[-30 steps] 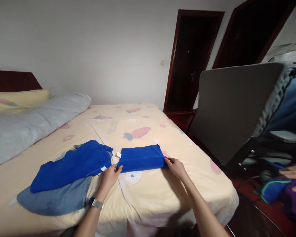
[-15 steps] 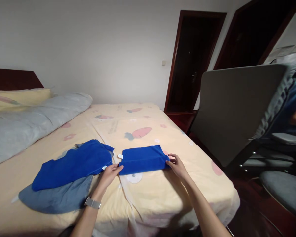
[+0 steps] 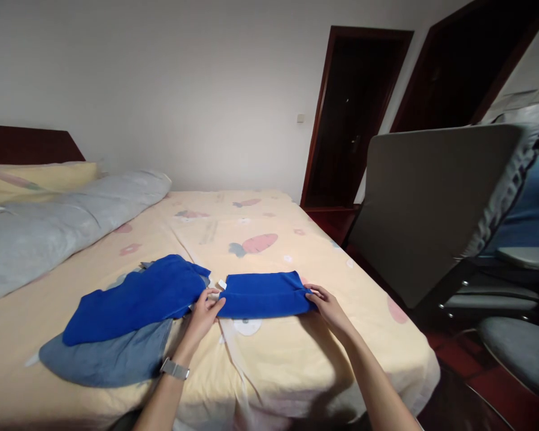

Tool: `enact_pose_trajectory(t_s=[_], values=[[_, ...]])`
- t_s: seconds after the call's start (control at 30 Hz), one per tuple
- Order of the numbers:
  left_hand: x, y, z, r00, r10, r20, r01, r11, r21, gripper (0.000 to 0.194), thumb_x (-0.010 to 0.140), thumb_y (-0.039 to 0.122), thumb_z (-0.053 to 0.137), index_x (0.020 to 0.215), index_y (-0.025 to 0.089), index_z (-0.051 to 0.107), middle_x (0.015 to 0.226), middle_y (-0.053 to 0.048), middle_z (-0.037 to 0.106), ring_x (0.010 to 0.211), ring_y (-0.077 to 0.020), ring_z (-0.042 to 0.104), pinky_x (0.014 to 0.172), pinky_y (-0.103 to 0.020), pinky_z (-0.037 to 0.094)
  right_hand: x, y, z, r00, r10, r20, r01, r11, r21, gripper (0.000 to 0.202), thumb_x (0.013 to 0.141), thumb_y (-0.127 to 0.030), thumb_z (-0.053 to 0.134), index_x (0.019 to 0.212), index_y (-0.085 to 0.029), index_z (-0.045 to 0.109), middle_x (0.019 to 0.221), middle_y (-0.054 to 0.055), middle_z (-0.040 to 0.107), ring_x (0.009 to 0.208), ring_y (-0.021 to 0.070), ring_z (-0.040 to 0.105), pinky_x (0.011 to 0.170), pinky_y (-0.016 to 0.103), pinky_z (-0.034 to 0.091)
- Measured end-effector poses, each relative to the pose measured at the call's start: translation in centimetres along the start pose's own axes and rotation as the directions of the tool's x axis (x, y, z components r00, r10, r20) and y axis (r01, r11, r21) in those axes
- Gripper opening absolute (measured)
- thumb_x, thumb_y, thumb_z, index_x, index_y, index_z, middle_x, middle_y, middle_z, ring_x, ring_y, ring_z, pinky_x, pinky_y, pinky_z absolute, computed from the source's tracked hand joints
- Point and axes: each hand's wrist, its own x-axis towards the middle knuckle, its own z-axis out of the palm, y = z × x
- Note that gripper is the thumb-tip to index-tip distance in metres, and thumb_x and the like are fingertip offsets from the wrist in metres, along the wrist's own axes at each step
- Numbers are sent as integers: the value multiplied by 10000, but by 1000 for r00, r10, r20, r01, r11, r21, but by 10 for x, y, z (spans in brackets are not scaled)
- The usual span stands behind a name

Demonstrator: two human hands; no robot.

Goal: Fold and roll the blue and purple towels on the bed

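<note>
A folded blue towel (image 3: 263, 294) lies as a long flat strip on the bed, a white tag (image 3: 221, 285) sticking out at its far left corner. My left hand (image 3: 206, 311) pinches its near left corner between thumb and fingers. At the right end, my right hand (image 3: 324, 302) grips the near corner in the same way. The towel's near part is folded over, leaving a crease along its length. Just left of my left hand lies a loose, crumpled blue cloth (image 3: 139, 299), partly on top of a grey-blue cloth (image 3: 112, 353).
The patterned bedsheet (image 3: 296, 353) covers the bed. A long grey rolled quilt (image 3: 85, 206) and a yellow pillow (image 3: 49, 179) lie at the left. Beyond the bed's right edge stand a grey upright panel (image 3: 435, 203), a grey seat (image 3: 521, 347) and part of a person in blue (image 3: 527, 206).
The towel strip looks slightly narrower, its near edge folded a little farther over. Both hands keep their hold on its ends. The view has shifted slightly.
</note>
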Motion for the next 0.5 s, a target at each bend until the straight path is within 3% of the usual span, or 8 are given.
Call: enact_pose_trajectory(t_s=[0.17, 0.33, 0.43, 0.5], values=[[-21, 1, -10, 983, -37, 180, 38, 999, -5, 383, 754, 523, 636, 952, 245, 462, 534, 113, 507, 404, -105, 525, 406, -199, 359, -24, -6, -22, 997, -20, 78, 35, 980, -196, 357, 696, -382, 654, 996, -189, 666, 803, 12, 628, 756, 186, 594, 668, 281, 454], [-42, -6, -15, 953, -62, 298, 33, 994, 102, 330, 766, 518, 617, 904, 269, 451, 593, 118, 411, 401, -93, 463, 394, -213, 378, -45, 4, -42, 981, 25, 193, 43, 940, -340, 267, 748, -372, 644, 956, -204, 646, 815, 1, 593, 675, 153, 565, 633, 267, 452], [-47, -6, -19, 961, 6, 276, -92, 949, 301, 218, 804, 453, 593, 890, 265, 521, 686, 65, 498, 547, -138, 555, 512, -255, 464, -49, 10, -48, 981, 11, 195, 82, 882, -464, 275, 775, -394, 629, 973, -204, 648, 817, 17, 598, 708, 180, 583, 672, 297, 478], [-48, -2, -24, 964, 144, 222, -228, 877, 423, 168, 812, 403, 608, 895, 257, 612, 870, -10, 606, 794, -202, 636, 715, -313, 525, -51, 6, -48, 983, -62, 172, 151, 807, -570, 274, 790, -395, 624, 988, -210, 666, 927, 57, 617, 817, 219, 610, 775, 346, 500]])
